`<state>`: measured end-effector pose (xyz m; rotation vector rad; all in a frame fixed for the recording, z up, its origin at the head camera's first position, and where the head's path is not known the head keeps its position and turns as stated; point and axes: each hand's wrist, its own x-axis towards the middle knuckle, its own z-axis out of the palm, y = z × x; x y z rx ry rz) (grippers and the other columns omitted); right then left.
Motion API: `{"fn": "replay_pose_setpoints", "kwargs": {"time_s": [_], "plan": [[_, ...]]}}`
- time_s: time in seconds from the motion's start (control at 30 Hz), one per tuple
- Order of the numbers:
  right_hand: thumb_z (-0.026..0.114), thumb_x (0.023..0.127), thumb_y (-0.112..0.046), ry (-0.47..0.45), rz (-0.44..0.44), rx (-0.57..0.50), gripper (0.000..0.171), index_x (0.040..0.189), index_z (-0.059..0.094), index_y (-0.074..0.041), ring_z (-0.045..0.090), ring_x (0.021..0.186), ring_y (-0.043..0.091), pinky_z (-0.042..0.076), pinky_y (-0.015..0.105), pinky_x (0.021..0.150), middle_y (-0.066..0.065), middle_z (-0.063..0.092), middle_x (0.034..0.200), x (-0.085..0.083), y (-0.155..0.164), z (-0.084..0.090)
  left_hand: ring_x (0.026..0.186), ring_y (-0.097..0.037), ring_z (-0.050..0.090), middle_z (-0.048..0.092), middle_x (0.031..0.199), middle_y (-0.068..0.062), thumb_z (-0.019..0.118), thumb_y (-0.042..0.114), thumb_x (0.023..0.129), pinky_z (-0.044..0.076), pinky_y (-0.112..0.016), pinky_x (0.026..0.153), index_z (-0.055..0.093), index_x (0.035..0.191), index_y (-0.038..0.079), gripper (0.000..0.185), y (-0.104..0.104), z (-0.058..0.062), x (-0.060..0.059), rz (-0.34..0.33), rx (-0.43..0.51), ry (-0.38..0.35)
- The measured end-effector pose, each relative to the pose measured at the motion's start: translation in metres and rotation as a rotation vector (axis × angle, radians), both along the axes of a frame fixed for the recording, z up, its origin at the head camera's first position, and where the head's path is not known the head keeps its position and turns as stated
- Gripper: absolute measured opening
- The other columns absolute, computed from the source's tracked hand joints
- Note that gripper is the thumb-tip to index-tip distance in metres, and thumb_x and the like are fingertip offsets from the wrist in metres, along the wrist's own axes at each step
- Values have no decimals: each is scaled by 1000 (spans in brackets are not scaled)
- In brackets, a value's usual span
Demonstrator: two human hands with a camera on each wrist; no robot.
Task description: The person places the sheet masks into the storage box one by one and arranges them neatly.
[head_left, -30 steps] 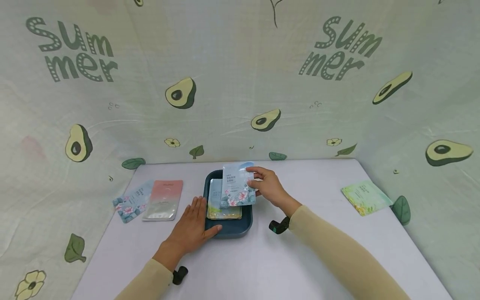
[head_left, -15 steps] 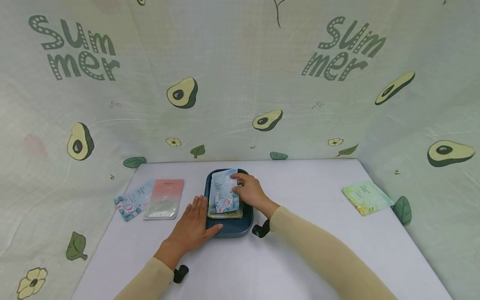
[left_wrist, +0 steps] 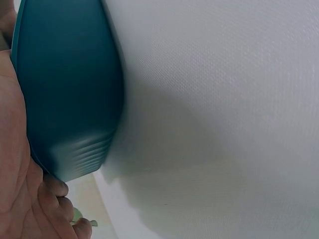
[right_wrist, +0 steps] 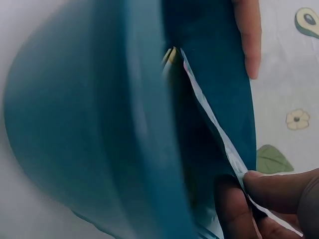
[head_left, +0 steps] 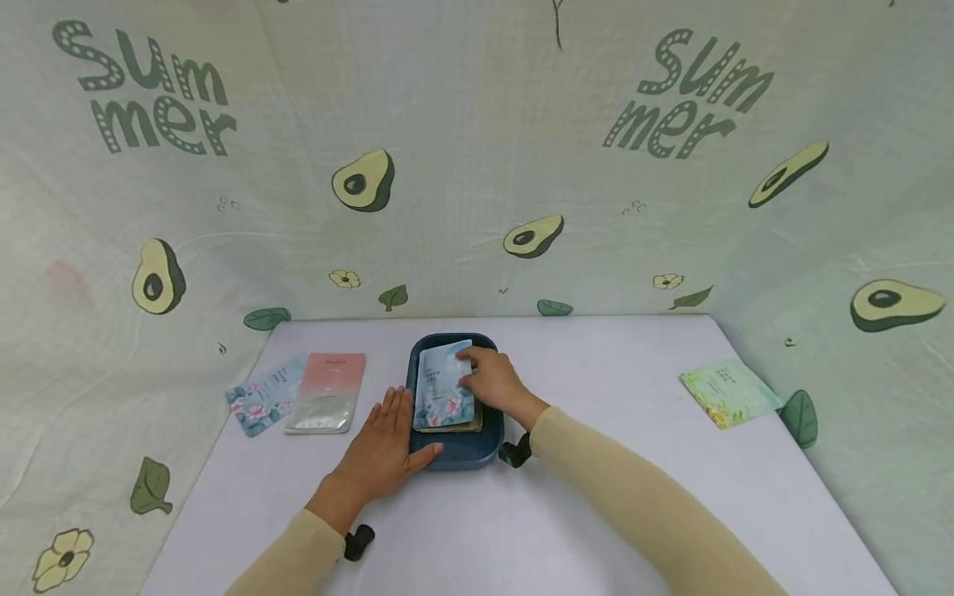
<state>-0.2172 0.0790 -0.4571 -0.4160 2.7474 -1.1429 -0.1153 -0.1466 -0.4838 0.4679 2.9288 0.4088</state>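
Observation:
A dark blue tray [head_left: 456, 454] stands at the middle of the table. My right hand [head_left: 495, 381] pinches the right edge of a light blue sheet-mask packet [head_left: 441, 393] with pink flowers, held inside the tray over other packets [head_left: 469, 428]. In the right wrist view, thumb and finger grip the edge of this packet [right_wrist: 214, 119], which leans at a slant inside the tray wall. My left hand [head_left: 382, 447] lies with straight fingers along the tray's left side, thumb over its front part. In the left wrist view, the palm [left_wrist: 12, 149] touches the tray's outer wall [left_wrist: 70, 79].
Left of the tray lie a pink and silver packet [head_left: 328, 393] and a blue floral packet [head_left: 264, 397], partly overlapping. A green packet [head_left: 729, 392] is near the table's right edge. Behind the table [head_left: 596, 497] hangs a printed cloth [head_left: 447, 108].
My right hand has moved left and down with the blue packet, from above the tray's right side to over the packets inside. My left hand has stayed against the tray.

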Motion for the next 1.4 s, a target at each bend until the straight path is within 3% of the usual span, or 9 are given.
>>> {"fn": "replay_pose_setpoints", "kwargs": {"time_s": [0.1,0.33,0.6,0.67,0.77,0.87,1.03,1.23,1.4], "plan": [[77,95,-10,11,0,25,45,140,68,-8,71,99,26,62,43,86,17,75,122,-2,1,0,163,-42,9,15,175,-25,51,72,100,18,-59,130,12,166,-7,110,1,0,-2,-4,-2,0],[75,97,-12,-3,-37,52,47,142,65,-6,74,107,30,62,45,90,19,74,127,-3,6,3,164,-42,10,15,175,-24,50,75,99,17,-59,131,13,166,-6,111,2,-1,-4,-2,-2,-1],[68,104,-22,203,-176,70,38,138,67,-4,76,96,27,63,42,81,15,77,119,6,40,14,164,-41,10,16,175,-24,51,76,98,18,-59,131,14,167,-5,112,4,-4,-3,4,0,-2],[67,105,-24,246,-203,86,39,137,67,-2,75,103,30,63,45,87,17,76,123,6,62,12,164,-41,10,15,175,-24,51,76,98,18,-59,131,14,167,-5,113,5,-5,-3,8,3,-3],[64,106,-29,253,-245,164,49,142,60,4,65,128,41,53,54,108,25,67,138,5,107,3,164,-41,10,15,175,-23,51,76,98,17,-58,131,13,167,-5,113,6,-5,-2,14,1,-12],[60,108,-33,225,-280,284,63,150,47,13,43,146,51,33,61,124,36,48,154,6,162,-13,164,-41,10,15,175,-24,53,75,98,17,-57,131,13,167,-5,112,6,-3,-2,25,6,-23],[53,110,-43,112,-376,451,84,154,25,22,17,151,64,14,76,123,48,19,160,21,245,-37,164,-41,10,15,175,-24,56,72,98,18,-58,131,14,166,-6,112,4,1,-1,37,25,-37],[39,108,-64,-83,-505,505,107,152,9,29,6,149,69,4,85,116,54,7,158,38,308,-55,164,-41,9,14,175,-24,53,73,99,18,-58,131,13,166,-6,112,2,1,-1,27,22,-30],[29,106,-71,-185,-517,504,114,147,8,34,6,145,70,4,87,113,56,10,151,38,323,-61,164,-41,9,14,175,-24,51,75,99,18,-58,131,13,166,-6,112,2,-2,-1,20,26,-23]]}}
